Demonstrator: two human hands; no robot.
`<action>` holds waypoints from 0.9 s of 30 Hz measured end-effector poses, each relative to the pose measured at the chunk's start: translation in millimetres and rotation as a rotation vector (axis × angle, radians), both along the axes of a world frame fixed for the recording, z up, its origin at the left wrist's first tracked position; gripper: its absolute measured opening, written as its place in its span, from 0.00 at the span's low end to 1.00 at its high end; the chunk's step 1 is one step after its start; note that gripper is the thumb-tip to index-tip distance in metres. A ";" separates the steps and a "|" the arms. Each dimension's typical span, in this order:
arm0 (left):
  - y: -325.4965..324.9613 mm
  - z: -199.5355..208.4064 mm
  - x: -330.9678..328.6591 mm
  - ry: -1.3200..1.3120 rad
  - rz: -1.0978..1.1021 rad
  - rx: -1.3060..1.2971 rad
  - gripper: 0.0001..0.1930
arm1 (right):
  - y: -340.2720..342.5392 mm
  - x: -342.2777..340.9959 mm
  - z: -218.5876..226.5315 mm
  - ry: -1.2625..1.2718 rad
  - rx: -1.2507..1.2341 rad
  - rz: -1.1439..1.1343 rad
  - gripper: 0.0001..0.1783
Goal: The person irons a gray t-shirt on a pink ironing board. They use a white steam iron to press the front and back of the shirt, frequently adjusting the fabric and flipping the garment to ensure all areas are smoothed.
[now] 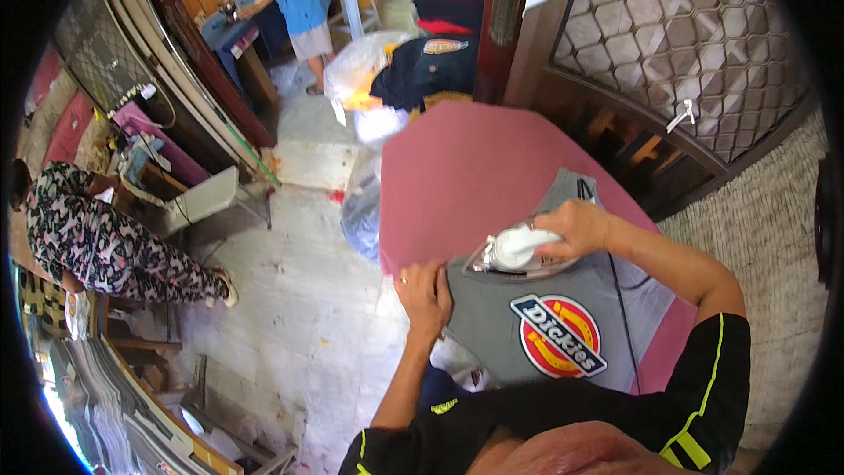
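Head view: right hand is clenched around a white iron pressed flat on a grey shirt, which lies on a pink ironing board. Left hand, fingers flat and released, pins the shirt's left edge. Best to keep the cloth taut and those fingers clear of the iron. Bare board lies beyond the iron; the board's left edge drops to the floor.
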State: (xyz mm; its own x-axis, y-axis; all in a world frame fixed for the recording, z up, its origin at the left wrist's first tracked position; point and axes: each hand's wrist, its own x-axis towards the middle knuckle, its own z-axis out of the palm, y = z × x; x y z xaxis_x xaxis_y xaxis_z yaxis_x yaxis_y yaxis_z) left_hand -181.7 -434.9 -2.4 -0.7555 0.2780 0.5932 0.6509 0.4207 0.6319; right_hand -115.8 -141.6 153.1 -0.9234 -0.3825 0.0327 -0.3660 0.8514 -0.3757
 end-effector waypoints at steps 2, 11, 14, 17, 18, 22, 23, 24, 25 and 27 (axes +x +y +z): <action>-5.6 -5.2 3.4 -0.001 0.102 -0.022 0.10 | 2.3 2.7 -5.3 -0.009 0.001 -0.019 0.19; -31.0 -73.5 39.0 -0.598 0.012 0.431 0.21 | -16.2 -9.1 -7.2 -0.041 0.006 0.047 0.18; -30.0 -80.7 39.3 -0.709 -0.044 0.535 0.21 | -23.3 -14.5 -11.1 -0.048 -0.011 0.074 0.19; -32.1 -85.3 33.2 -0.710 -0.055 0.559 0.21 | -36.2 -24.5 -13.5 -0.013 -0.016 0.122 0.19; -31.1 -85.0 32.7 -0.724 -0.073 0.576 0.21 | -39.2 -26.2 -14.8 0.013 -0.018 0.127 0.18; -35.0 -87.4 33.4 -0.728 -0.106 0.546 0.18 | -53.1 -34.4 -22.0 0.071 -0.033 0.122 0.18; -37.0 -86.8 33.6 -0.714 -0.099 0.526 0.17 | -57.4 -37.1 -18.6 0.020 -0.028 0.152 0.15; -36.6 -83.7 34.0 -0.712 -0.104 0.533 0.16 | -61.9 -38.0 -19.0 0.013 -0.046 0.131 0.15; -36.0 -80.4 34.9 -0.711 -0.109 0.541 0.16 | -66.8 -38.4 -19.7 0.007 -0.064 0.111 0.15; -37.7 -76.9 35.8 -0.730 -0.115 0.523 0.14 | -74.4 -40.8 -23.1 0.002 -0.091 0.079 0.16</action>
